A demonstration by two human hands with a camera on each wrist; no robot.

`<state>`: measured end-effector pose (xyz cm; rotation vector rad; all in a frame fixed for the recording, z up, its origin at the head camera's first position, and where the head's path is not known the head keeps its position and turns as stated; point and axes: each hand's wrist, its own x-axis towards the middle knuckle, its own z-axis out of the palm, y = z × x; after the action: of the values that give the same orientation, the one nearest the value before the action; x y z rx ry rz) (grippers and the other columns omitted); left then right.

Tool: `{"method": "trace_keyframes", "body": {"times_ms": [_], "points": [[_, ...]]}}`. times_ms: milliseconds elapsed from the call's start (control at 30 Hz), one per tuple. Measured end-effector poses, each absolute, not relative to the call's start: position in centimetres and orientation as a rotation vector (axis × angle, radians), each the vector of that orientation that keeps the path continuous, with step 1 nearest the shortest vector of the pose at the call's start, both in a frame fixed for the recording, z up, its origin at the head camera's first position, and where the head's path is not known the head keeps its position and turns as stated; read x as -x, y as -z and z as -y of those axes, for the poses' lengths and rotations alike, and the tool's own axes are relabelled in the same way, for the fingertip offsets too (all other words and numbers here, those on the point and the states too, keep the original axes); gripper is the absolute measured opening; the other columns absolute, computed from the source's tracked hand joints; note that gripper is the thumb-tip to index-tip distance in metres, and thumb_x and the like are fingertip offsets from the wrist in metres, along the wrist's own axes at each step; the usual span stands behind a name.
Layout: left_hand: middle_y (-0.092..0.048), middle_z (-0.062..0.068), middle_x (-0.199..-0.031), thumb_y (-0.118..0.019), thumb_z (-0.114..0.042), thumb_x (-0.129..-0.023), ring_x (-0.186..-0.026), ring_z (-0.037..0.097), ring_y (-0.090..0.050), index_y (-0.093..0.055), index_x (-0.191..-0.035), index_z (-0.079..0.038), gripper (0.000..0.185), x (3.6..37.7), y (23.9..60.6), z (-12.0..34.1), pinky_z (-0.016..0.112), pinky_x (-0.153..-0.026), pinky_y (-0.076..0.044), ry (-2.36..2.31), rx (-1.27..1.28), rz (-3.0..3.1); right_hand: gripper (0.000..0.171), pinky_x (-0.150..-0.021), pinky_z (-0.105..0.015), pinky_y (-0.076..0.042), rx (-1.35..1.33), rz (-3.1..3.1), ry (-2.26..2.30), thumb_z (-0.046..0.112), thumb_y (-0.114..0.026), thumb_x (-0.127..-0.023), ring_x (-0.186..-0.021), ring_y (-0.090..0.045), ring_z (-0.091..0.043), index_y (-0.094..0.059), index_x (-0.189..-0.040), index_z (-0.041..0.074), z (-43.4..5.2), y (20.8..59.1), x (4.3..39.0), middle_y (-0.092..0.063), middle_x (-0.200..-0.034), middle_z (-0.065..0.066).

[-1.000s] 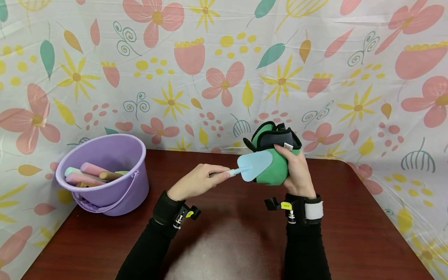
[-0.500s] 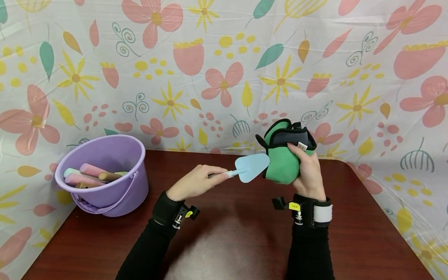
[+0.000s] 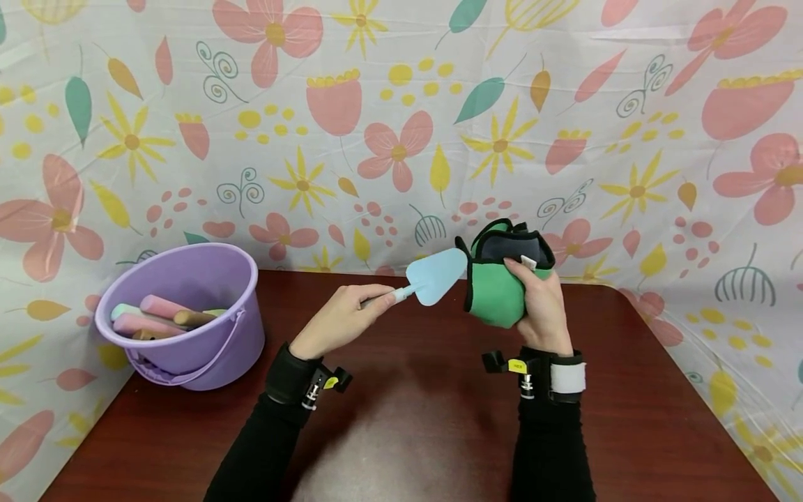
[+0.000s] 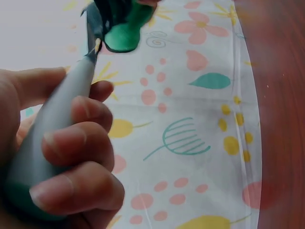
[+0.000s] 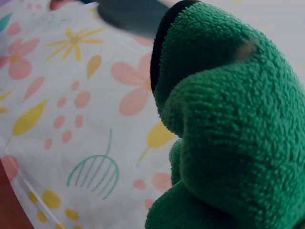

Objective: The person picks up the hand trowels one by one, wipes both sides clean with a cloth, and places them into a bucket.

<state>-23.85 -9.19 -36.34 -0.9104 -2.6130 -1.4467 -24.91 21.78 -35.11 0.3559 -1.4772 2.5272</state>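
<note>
In the head view my left hand [image 3: 341,314] grips a small trowel with a pale blue blade [image 3: 437,275]. Its grey handle [image 4: 62,109] lies under the curled fingers in the left wrist view. My right hand [image 3: 546,310] holds a folded green padded cloth piece [image 3: 495,293] with black edging, a dark grey inside and a small white tag, thumb over its front. Close up in the right wrist view, the green cloth [image 5: 238,129] has a towel-like nap and covers the fingers. The blade's tip is at the cloth's left edge; I cannot tell whether they touch.
A purple bucket [image 3: 251,321] with its handle hanging down stands at the left of the brown table [image 3: 414,432]. Pink, mint and tan rod-like pieces [image 3: 166,307] lie in it. A flower-printed sheet [image 3: 401,84] hangs behind the table.
The blade first overlapped the cloth's front, then the cloth shifted right, clear of it. Now the cloth is back leftward and the trowel is higher, tilted up. Both holds persist.
</note>
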Motion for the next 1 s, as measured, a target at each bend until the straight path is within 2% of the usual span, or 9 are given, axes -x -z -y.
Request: {"method": "trace_keyframes", "body": {"times_ms": [133, 267, 367, 467, 533, 600, 700, 933, 1000], "points": [[-0.044, -0.001, -0.064, -0.054, -0.041, -0.101, -0.053, 0.014, -0.034, -0.068, -0.111, -0.026, 0.024, 23.7, 36.2, 9.0, 0.028, -0.054, -0.032, 1.528, 0.95, 2.544, 0.05, -0.093, -0.033, -0.047, -0.347, 1.619, -2.51, 0.005, -0.059, -0.098, -0.109, -0.056, -0.02, -0.039, -0.143, 0.007, -20.9, 35.4, 25.3, -0.046, -0.136, -0.009], [-0.043, 0.0, -0.064, -0.054, -0.038, -0.101, -0.051, 0.015, -0.033, -0.069, -0.113, -0.026, 0.022, 23.3, 36.0, 8.6, 0.028, -0.053, -0.03, 1.555, 1.017, 2.494, 0.042, -0.085, -0.032, -0.051, -0.381, 1.732, -2.511, 0.011, -0.059, -0.099, -0.102, -0.059, -0.02, -0.044, -0.139, 0.009, -19.7, 35.6, 25.5, -0.051, -0.128, -0.008], [-0.039, -0.002, -0.062, -0.056, -0.031, -0.101, -0.051, 0.014, -0.029, -0.069, -0.11, -0.023, 0.018, 22.7, 35.5, 8.1, 0.028, -0.053, -0.028, 1.543, 1.045, 2.487, 0.024, -0.073, -0.029, -0.052, -0.483, 1.724, -2.538, 0.015, -0.053, -0.102, -0.086, -0.059, -0.016, -0.052, -0.126, 0.01, -18.7, 35.8, 25.3, -0.056, -0.109, -0.005], [-0.041, -0.002, -0.064, -0.056, -0.031, -0.101, -0.052, 0.014, -0.031, -0.069, -0.108, -0.023, 0.016, 22.5, 35.5, 7.6, 0.028, -0.055, -0.03, 1.52, 1.093, 2.508, 0.01, -0.063, -0.027, -0.048, -0.641, 1.653, -2.607, 0.016, -0.055, -0.101, -0.068, -0.057, -0.013, -0.058, -0.108, 0.009, -17.8, 35.5, 25.0, -0.055, -0.085, -0.003], [-0.043, -0.002, -0.067, -0.055, -0.033, -0.102, -0.054, 0.014, -0.033, -0.069, -0.107, -0.024, 0.017, 22.5, 35.6, 7.5, 0.027, -0.056, -0.032, 1.504, 1.149, 2.523, 0.007, -0.057, -0.026, -0.046, -0.73, 1.587, -2.674, 0.013, -0.059, -0.099, -0.059, -0.054, -0.013, -0.06, -0.098, 0.007, -17.5, 35.1, 24.7, -0.053, -0.071, -0.001], [-0.045, -0.002, -0.069, -0.053, -0.038, -0.102, -0.055, 0.014, -0.035, -0.068, -0.108, -0.027, 0.019, 22.8, 36.0, 7.4, 0.027, -0.056, -0.033, 1.496, 1.194, 2.544, 0.007, -0.057, -0.025, -0.048, -0.76, 1.543, -2.741, 0.011, -0.062, -0.096, -0.058, -0.058, -0.013, -0.061, -0.096, 0.004, -17.4, 34.8, 24.6, -0.053, -0.068, -0.002], [-0.045, -0.002, -0.068, -0.051, -0.039, -0.102, -0.055, 0.014, -0.036, -0.067, -0.107, -0.026, 0.021, 22.8, 36.1, 7.3, 0.027, -0.055, -0.033, 1.522, 1.236, 2.575, 0.006, -0.059, -0.025, -0.05, -0.765, 1.481, -2.8, 0.007, -0.06, -0.097, -0.06, -0.06, -0.014, -0.061, -0.103, 0.004, -17.6, 34.9, 24.7, -0.056, -0.073, -0.003], [-0.044, -0.001, -0.065, -0.051, -0.043, -0.102, -0.054, 0.016, -0.036, -0.067, -0.102, -0.028, 0.022, 23.0, 36.2, 7.7, 0.027, -0.054, -0.033, 1.566, 1.261, 2.62, 0.028, -0.069, -0.028, -0.054, -0.766, 1.435, -2.763, 0.001, -0.057, -0.097, -0.073, -0.065, -0.017, -0.057, -0.125, 0.004, -17.8, 35.1, 24.8, -0.061, -0.102, -0.008], [-0.044, -0.002, -0.065, -0.051, -0.042, -0.102, -0.054, 0.015, -0.035, -0.068, -0.102, -0.028, 0.022, 23.1, 36.2, 7.9, 0.027, -0.055, -0.033, 1.563, 1.261, 2.624, 0.033, -0.074, -0.029, -0.054, -0.782, 1.44, -2.74, 0.0, -0.055, -0.098, -0.083, -0.066, -0.018, -0.053, -0.131, 0.002, -17.9, 35.0, 24.9, -0.06, -0.112, -0.01]]}}
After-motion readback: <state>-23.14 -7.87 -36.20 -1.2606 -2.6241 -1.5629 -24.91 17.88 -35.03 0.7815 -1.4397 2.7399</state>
